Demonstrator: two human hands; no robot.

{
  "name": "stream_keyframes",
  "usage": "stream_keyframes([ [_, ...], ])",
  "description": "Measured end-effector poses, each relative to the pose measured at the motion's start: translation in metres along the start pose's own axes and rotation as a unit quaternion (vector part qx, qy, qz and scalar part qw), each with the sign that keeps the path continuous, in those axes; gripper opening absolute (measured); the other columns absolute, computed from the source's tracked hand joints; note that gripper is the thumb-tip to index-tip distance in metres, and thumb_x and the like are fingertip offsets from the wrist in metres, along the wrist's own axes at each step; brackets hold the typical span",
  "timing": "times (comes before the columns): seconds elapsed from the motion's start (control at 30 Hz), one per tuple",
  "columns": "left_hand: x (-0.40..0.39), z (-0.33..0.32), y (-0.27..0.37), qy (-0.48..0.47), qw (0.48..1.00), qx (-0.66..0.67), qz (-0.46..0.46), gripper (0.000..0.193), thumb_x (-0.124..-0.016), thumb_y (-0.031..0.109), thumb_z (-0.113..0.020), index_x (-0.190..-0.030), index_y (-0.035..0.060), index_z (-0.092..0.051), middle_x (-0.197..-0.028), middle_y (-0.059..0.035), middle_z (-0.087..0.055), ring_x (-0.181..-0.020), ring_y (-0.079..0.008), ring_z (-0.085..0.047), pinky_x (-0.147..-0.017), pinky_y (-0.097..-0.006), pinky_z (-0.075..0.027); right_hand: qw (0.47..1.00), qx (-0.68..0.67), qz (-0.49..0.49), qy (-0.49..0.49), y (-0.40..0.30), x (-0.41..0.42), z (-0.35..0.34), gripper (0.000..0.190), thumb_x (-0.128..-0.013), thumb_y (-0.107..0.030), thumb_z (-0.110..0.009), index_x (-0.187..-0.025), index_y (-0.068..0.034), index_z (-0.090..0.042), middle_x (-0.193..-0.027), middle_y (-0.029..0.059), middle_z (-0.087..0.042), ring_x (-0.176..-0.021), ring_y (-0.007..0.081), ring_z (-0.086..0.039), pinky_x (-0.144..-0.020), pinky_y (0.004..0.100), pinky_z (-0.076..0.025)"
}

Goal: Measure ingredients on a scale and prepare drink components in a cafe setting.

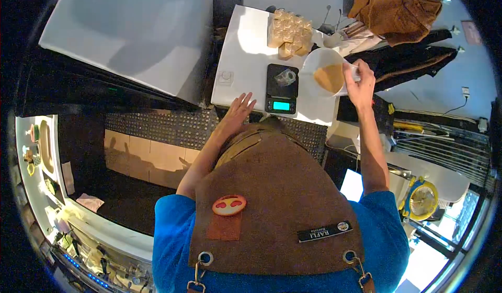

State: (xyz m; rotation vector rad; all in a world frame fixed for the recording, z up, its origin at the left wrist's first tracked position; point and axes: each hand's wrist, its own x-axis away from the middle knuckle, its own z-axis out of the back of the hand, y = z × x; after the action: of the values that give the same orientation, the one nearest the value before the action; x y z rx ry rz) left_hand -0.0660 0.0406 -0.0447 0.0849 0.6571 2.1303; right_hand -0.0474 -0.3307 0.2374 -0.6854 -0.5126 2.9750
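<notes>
My right hand (361,82) grips the handle of a white plastic jug (308,71), which holds something light brown; whether it is liquid or powder I cannot tell. The jug is at the right of a white tabletop (245,69). Beside it lies a black digital scale (282,91) with a lit display, and a small clear plastic container (285,77) rests on its platform. My left hand (239,110), fingers apart and holding nothing, is at the table's front edge, left of the scale. Farther back stands a cluster of small clear containers (291,32) with a brownish look.
A large white-topped appliance or cabinet (137,30) stands left of the table. Brown and dark aprons (400,14) hang from wall hooks at the back right. A yellow-and-blue fan (421,199) is at the right, and cardboard boxes (151,157) lie low on the left.
</notes>
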Motion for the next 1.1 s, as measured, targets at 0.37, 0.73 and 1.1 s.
stream_keyframes([
  [0.37, -0.002, -0.005, 0.004, 0.011, 0.987, -0.159, 0.001, 0.081, -0.085, 0.006, -0.061, -0.16, 0.0098, -0.031, -0.17, -0.0155, -0.017, -0.155, -0.0371, -0.022, -0.124, -0.0519, -0.028, 0.999, 0.014, 0.017, -0.026, -0.002, -0.004, -0.002, 0.036, -0.088, -0.034, -0.074, -0.085, -0.001, -0.058, -0.08, 0.0156, -0.059, -0.075, 0.0361, -0.059, -0.072, 0.0455, -0.043],
  [0.73, -0.003, -0.009, 0.0, 0.03, 0.999, -0.034, 0.003, 0.088, -0.082, 0.022, -0.073, -0.159, 0.0087, -0.032, -0.168, -0.0167, -0.021, -0.152, -0.0393, -0.025, -0.123, -0.055, -0.029, 0.997, 0.016, 0.059, -0.041, -0.015, -0.011, -0.002, 0.034, -0.085, -0.03, -0.075, -0.085, 0.0, -0.059, -0.077, 0.0161, -0.059, -0.069, 0.035, -0.056, -0.069, 0.0452, -0.044],
  [1.1, -0.002, -0.01, 0.004, -0.017, 0.989, -0.145, 0.023, 0.091, -0.085, 0.024, -0.073, -0.162, 0.0112, -0.027, -0.17, -0.0144, -0.016, -0.156, -0.0372, -0.019, -0.127, -0.0513, -0.023, 0.996, 0.038, 0.063, -0.051, -0.012, -0.012, -0.007, 0.039, -0.086, -0.037, -0.073, -0.093, 0.0, -0.063, -0.082, 0.0147, -0.061, -0.078, 0.0335, -0.059, -0.081, 0.0433, -0.041],
])
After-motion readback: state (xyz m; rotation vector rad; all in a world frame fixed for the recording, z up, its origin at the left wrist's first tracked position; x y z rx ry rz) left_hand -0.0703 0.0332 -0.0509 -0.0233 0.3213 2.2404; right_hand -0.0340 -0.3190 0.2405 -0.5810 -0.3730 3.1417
